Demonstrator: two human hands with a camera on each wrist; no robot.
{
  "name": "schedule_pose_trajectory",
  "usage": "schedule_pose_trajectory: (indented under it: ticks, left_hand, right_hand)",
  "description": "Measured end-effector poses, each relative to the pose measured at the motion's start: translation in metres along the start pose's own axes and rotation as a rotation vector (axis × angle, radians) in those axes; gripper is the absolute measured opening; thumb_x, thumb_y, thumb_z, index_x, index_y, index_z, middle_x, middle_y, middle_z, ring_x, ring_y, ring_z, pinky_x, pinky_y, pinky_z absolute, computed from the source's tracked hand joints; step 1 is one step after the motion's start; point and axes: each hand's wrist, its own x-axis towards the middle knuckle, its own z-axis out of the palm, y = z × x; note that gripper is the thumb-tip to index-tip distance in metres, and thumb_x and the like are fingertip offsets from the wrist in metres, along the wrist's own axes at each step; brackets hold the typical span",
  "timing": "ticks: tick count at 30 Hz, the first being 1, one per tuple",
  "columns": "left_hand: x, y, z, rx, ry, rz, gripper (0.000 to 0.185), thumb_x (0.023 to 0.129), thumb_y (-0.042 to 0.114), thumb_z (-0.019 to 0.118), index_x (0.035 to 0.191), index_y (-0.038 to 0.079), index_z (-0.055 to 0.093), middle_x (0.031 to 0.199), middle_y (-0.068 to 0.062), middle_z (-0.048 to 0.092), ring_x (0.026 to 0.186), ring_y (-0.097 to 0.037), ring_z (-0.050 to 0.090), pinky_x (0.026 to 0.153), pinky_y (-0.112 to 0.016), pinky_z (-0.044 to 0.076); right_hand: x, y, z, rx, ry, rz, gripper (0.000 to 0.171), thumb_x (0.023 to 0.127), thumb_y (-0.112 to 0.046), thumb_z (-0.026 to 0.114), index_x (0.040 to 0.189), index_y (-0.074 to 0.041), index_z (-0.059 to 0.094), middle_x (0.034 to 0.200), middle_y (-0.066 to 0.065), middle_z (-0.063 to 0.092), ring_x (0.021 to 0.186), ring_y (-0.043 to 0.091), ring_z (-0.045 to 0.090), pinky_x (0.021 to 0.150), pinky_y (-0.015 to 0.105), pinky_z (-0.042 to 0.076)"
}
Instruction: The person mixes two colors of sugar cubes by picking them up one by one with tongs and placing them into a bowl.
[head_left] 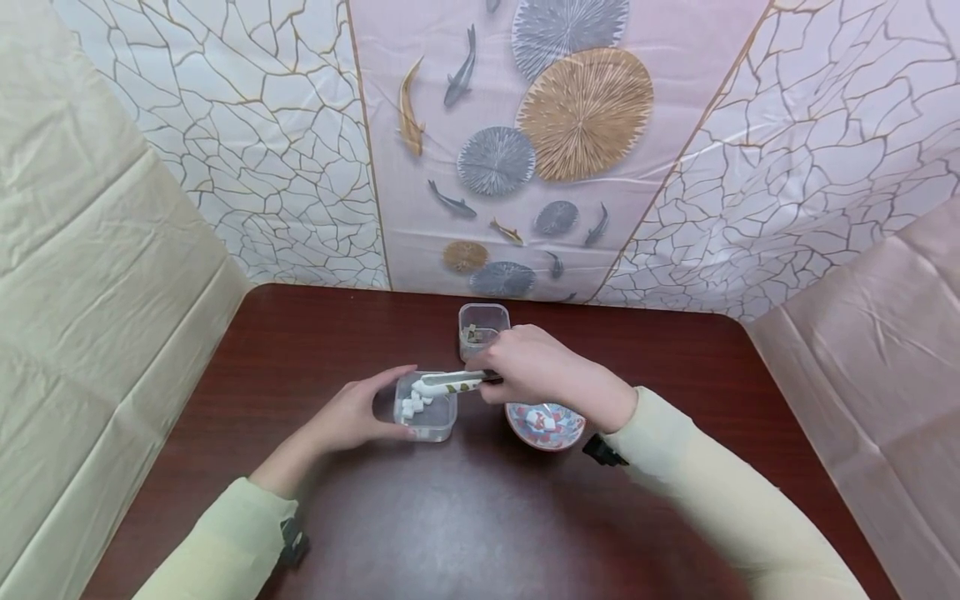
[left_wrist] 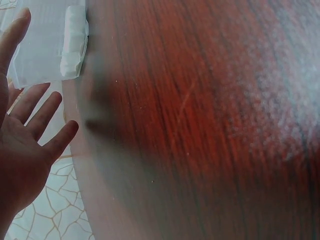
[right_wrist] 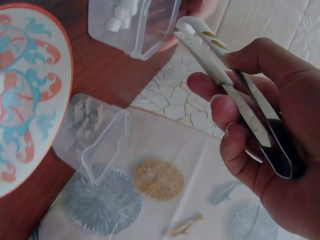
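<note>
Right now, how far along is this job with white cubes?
Done: at least one white cube sits in the patterned dish. In hand: the right hand holds tongs over the nearer clear container, which the left hand steadies. Left: more white cubes in that container, perhaps awaiting transfer.

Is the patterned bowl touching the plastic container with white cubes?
Apart; the head view shows dark tabletop between the patterned bowl and the plastic container.
</note>
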Motion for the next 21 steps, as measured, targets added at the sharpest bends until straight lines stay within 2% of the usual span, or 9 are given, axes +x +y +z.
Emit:
schedule_pose_trajectory:
  ticks: [7, 9, 14, 21]
  left_hand:
    - [0.001, 0.004, 0.001, -0.007, -0.007, -0.011, 0.098, 0.076, 0.042, 0.097, 0.160, 0.017, 0.051, 0.150, -0.012, 0.064, 0.137, -0.035, 0.060, 0.112, -0.058, 0.049]
    - [0.001, 0.004, 0.002, -0.014, -0.008, -0.019, 0.098, 0.076, 0.042, 0.098, 0.160, 0.018, 0.051, 0.149, -0.011, 0.064, 0.137, -0.034, 0.060, 0.112, -0.058, 0.048]
    - [0.001, 0.003, 0.003, -0.015, 0.000, -0.030, 0.099, 0.075, 0.043, 0.098, 0.159, 0.020, 0.052, 0.146, -0.010, 0.066, 0.134, -0.032, 0.062, 0.110, -0.058, 0.050]
    - [0.001, 0.003, 0.003, -0.013, -0.005, -0.030, 0.098, 0.076, 0.041, 0.098, 0.160, 0.021, 0.051, 0.146, -0.011, 0.066, 0.132, -0.032, 0.063, 0.110, -0.059, 0.050]
  right_hand:
    - [-0.028, 0.010, -0.009, 0.032, 0.059, 0.009, 0.019, 0.084, -0.012, 0.073, 0.077, -0.022, 0.058, 0.060, -0.016, 0.038, 0.054, 0.002, 0.032, 0.050, 0.026, 0.024]
    - [-0.037, 0.013, -0.011, 0.065, 0.065, 0.023, 0.015, 0.083, -0.010, 0.073, 0.081, -0.022, 0.065, 0.064, -0.017, 0.044, 0.056, 0.000, 0.034, 0.051, 0.024, 0.025]
    - [-0.060, 0.020, -0.016, 0.110, 0.079, 0.064, 0.018, 0.081, -0.007, 0.071, 0.087, -0.024, 0.073, 0.069, -0.019, 0.052, 0.059, -0.002, 0.037, 0.053, 0.023, 0.028]
    - [-0.095, 0.031, -0.015, 0.094, 0.061, 0.131, 0.017, 0.078, -0.008, 0.073, 0.089, -0.022, 0.073, 0.067, -0.019, 0.048, 0.059, -0.001, 0.036, 0.053, 0.024, 0.028]
